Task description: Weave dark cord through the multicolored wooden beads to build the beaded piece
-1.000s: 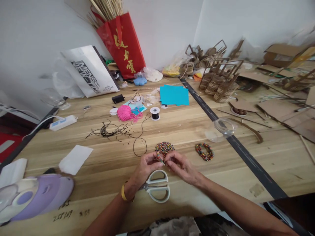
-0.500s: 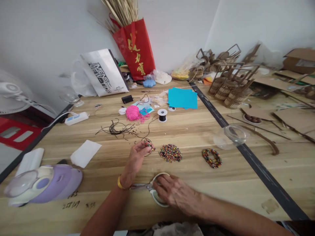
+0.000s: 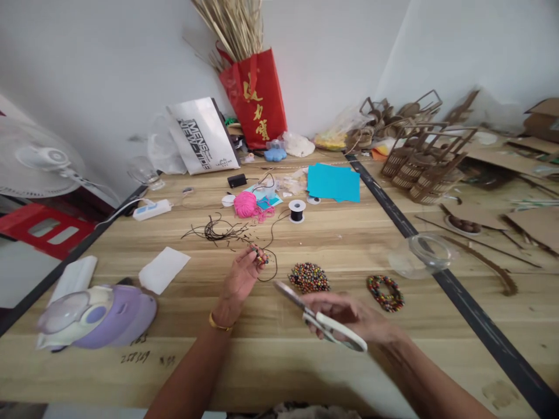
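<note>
An electric fan [image 3: 48, 157] is cut off at the left edge. The left hand [image 3: 239, 279] pinches a short string of coloured beads [image 3: 261, 255], its fingers covering part, so the ends cannot be made out. Black cord from the spool [image 3: 297, 212] loops down just beside it (whether the two join, I cannot tell). A heap of loose beads [image 3: 309, 277] sits near the right hand [image 3: 349, 317], which is curled around white-handled scissors [image 3: 323, 322], its far fingers partly hidden behind them; the blades tilt up toward the left. Farther right lies a beaded coil [image 3: 396, 298], then a clear plastic tub [image 3: 430, 253] whose see-through outline is hard to trace; a cardboard box [image 3: 544, 119] is cropped at the right edge.

A dark border marks the desk's [image 3: 262, 349] left edge. Plain wood stretches between the forearms, giving both hands room, and continues right of the coil up to the black strip [image 3: 484, 323]
</note>
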A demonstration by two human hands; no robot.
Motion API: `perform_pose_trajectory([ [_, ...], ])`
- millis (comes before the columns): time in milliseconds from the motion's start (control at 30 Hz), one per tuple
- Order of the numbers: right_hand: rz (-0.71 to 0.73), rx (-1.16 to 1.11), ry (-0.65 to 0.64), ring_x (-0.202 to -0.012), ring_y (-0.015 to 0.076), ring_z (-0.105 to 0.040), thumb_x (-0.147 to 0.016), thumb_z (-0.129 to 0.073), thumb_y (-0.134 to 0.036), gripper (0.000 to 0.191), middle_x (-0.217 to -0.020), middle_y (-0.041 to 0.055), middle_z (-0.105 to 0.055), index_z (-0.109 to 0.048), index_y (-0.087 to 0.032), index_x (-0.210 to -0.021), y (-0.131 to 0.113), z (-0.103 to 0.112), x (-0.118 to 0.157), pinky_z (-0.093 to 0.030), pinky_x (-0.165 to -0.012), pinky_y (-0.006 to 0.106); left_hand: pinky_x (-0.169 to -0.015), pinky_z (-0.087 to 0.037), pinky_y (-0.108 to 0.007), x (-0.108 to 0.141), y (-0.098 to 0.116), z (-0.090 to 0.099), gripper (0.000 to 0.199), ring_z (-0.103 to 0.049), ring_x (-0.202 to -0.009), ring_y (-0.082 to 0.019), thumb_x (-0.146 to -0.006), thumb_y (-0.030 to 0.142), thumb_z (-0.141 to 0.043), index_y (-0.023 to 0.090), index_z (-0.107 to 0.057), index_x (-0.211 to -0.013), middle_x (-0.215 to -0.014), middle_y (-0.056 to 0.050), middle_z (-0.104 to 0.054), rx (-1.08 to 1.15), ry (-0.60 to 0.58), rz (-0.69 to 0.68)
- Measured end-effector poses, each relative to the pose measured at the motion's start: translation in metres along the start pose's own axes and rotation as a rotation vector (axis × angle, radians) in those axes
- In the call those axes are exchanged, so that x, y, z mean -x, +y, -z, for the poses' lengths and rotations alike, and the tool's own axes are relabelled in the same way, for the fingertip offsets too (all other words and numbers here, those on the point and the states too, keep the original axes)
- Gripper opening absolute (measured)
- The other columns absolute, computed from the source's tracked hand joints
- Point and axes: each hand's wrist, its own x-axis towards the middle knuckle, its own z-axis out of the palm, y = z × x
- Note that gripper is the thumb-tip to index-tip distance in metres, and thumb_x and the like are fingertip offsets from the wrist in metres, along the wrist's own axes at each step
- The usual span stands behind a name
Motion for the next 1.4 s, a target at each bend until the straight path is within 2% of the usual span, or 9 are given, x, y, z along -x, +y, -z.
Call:
perform_pose_trajectory([
  [100,0.048,-0.126,0.019,-0.065,0.0105,-0.052,-0.067,-0.076,-0.051,0.08,-0.09,0.0071,-0.064,-0.045,-0.019,-0.134,0.01,0.005,-0.003,-0.041,-0.056,0.022,-0.059,-0.047,-0.02,0.003,-0.005,-0.004,0.019,-0.062,-0.075,-0.014,-0.067,0.016,-0.075,0.013,-0.066,-0.083,-0.076,-0.002,-0.063,0.003,-0.033,0.067],
  [233,0.092,0.041,0.178,-0.065,0.0103,-0.049,-0.069,-0.075,-0.051,0.079,-0.082,0.0025,-0.059,-0.045,-0.018,-0.135,0.02,0.004,-0.006,-0.041,-0.056,0.021,-0.059,-0.046,-0.02,0.008,-0.012,-0.012,0.018,-0.061,-0.072,-0.013,-0.066,0.014,-0.075,0.011,-0.066,-0.081,-0.074,-0.002,-0.063,-0.044,-0.059,0.107],
  [333,0.135,0.261,0.31,-0.081,0.0157,-0.056,-0.072,-0.071,-0.054,0.077,-0.09,0.0044,-0.061,-0.045,-0.019,-0.135,0.023,-0.001,-0.008,-0.048,-0.074,0.029,-0.059,-0.045,-0.02,0.013,-0.015,-0.018,0.02,-0.06,-0.068,-0.012,-0.064,0.015,-0.077,0.01,-0.067,-0.08,-0.07,-0.002,-0.062,-0.06,-0.081,0.134],
  [400,0.172,0.435,0.388,-0.099,0.0212,-0.056,-0.075,-0.068,-0.053,0.074,-0.108,0.0086,-0.061,-0.044,-0.02,-0.136,0.023,-0.005,-0.008,-0.046,-0.089,0.036,-0.061,-0.046,-0.02,0.015,-0.019,-0.021,0.022,-0.059,-0.067,-0.011,-0.062,0.015,-0.079,0.01,-0.069,-0.08,-0.07,-0.002,-0.063,-0.051,-0.091,0.15],
  [500,0.236,0.695,0.451,-0.114,0.0259,-0.051,-0.078,-0.067,-0.048,0.071,-0.127,0.0123,-0.054,-0.04,-0.022,-0.139,0.023,-0.008,-0.009,-0.043,-0.096,0.04,-0.062,-0.046,-0.021,0.017,-0.025,-0.022,0.022,-0.059,-0.065,-0.01,-0.059,0.015,-0.081,0.01,-0.07,-0.079,-0.07,-0.002,-0.065,-0.038,-0.115,0.183],
  [600,0.28,0.865,0.444,-0.11,0.0261,-0.054,-0.078,-0.068,-0.043,0.072,-0.125,0.0132,-0.055,-0.038,-0.022,-0.14,0.024,-0.009,-0.01,-0.047,-0.091,0.038,-0.062,-0.047,-0.022,0.018,-0.031,-0.021,0.025,-0.059,-0.064,-0.01,-0.057,0.016,-0.083,0.011,-0.072,-0.078,-0.072,-0.002,-0.067,-0.046,-0.114,0.219],
  [767,0.271,0.96,0.411,-0.092,0.0213,-0.058,-0.079,-0.067,-0.036,0.07,-0.107,0.0111,-0.06,-0.036,-0.02,-0.14,0.023,-0.009,-0.012,-0.05,-0.078,0.032,-0.063,-0.046,-0.022,0.018,-0.034,-0.018,0.033,-0.061,-0.067,-0.012,-0.056,0.019,-0.085,0.012,-0.074,-0.086,-0.076,-0.005,-0.07,-0.097,-0.112,0.247],
  [1067,0.261,0.988,0.431,-0.087,0.0197,-0.059,-0.082,-0.065,-0.038,0.064,-0.101,0.0098,-0.06,-0.04,-0.018,-0.137,0.02,-0.009,-0.011,-0.049,-0.076,0.03,-0.065,-0.045,-0.023,0.018,-0.034,-0.016,0.036,-0.061,-0.069,-0.014,-0.056,0.024,-0.085,0.012,-0.075,-0.088,-0.078,-0.007,-0.071,-0.158,-0.179,0.259],
  [1400,0.24,1.019,0.432,-0.079,0.0153,-0.059,-0.087,-0.059,-0.035,0.057,-0.097,0.0068,-0.061,-0.04,-0.022,-0.139,0.023,-0.006,-0.01,-0.048,-0.07,0.025,-0.066,-0.047,-0.025,0.02,-0.034,-0.018,0.033,-0.062,-0.072,-0.015,-0.056,0.024,-0.085,0.012,-0.075,-0.085,-0.08,-0.007,-0.071,-0.172,-0.174,0.252],
])
